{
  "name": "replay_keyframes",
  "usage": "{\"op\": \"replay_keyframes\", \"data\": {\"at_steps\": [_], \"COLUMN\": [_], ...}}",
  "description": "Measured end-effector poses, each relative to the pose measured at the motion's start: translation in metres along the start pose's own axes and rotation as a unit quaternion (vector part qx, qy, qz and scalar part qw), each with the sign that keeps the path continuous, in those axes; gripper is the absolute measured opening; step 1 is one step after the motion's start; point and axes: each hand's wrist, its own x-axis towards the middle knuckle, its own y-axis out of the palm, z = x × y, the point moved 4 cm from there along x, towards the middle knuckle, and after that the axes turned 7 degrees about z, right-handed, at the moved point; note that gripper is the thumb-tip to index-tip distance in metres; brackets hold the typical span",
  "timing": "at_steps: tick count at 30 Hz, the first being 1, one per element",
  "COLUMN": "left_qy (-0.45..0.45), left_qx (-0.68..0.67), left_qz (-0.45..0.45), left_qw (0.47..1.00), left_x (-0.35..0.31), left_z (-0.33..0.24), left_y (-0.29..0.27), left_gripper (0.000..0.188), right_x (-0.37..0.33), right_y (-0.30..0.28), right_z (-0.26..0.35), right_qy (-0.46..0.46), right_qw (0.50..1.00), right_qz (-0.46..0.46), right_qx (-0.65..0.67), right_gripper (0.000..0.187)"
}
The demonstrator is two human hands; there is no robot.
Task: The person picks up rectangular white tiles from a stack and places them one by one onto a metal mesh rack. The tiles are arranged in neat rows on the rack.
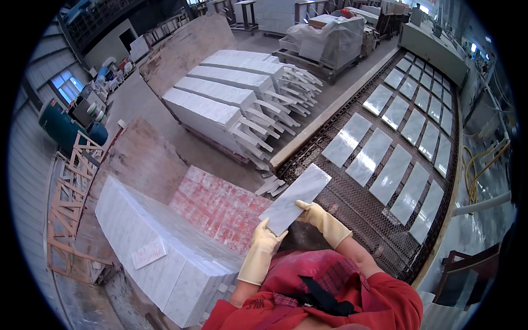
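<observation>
Between my two gloved hands a white-grey marble tile (pixel 296 197) is held at a tilt, in front of my body. My left hand (pixel 266 238), in a cream rubber glove, grips the tile's near left corner. My right hand (pixel 318 215), gloved alike, pinches its near right edge with the thumb on top; the fingers underneath are hidden. To the right, several wet, shiny marble tiles (pixel 391 174) lie in rows on a dark mesh conveyor (pixel 363 204). A stack of marble tiles (pixel 159 250) stands on edge at my left, beside a red-and-white stained board (pixel 219 206).
Ahead, bundles of marble tiles (pixel 212 99) sit on a pallet with thin strips fanning out. A wooden rail (pixel 330 116) edges the conveyor, which runs to a pale machine (pixel 432 52). Plastic-wrapped goods (pixel 330 41) stand farther back. At far left are a wooden frame (pixel 66 220) and green barrel (pixel 58 124).
</observation>
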Motion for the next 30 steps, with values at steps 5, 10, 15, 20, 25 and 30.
{"op": "replay_keyframes", "data": {"at_steps": [5,10,15,20,25,30], "left_qy": [0.014,0.019,0.028,0.031,0.029,0.028], "left_qx": [0.004,-0.010,-0.012,-0.033,-0.035,-0.030], "left_qz": [-0.011,-0.025,-0.013,-0.014,-0.021,-0.037], "left_qw": [1.000,0.999,0.999,0.999,0.999,0.998], "left_x": [-0.008,-0.004,-0.008,-0.004,-0.001,0.011], "left_z": [0.001,0.005,0.011,0.015,0.016,0.016], "left_y": [0.012,0.011,0.022,0.021,0.018,0.006], "left_gripper": [0.048,0.042,0.043,0.045,0.044,0.044], "right_x": [-0.027,-0.068,-0.100,-0.111,-0.114,-0.128], "right_y": [-0.007,-0.001,0.011,0.012,-0.006,-0.018], "right_z": [0.010,0.045,0.078,0.081,0.069,0.063], "right_qy": [0.111,0.102,0.016,0.001,0.017,0.023], "right_qw": [0.976,0.899,0.901,0.904,0.906,0.911], "right_qz": [-0.025,-0.031,-0.019,-0.013,-0.014,-0.018], "right_qx": [-0.188,-0.424,-0.433,-0.428,-0.423,-0.411], "right_gripper": [0.047,0.047,0.047,0.047,0.048,0.049]}}
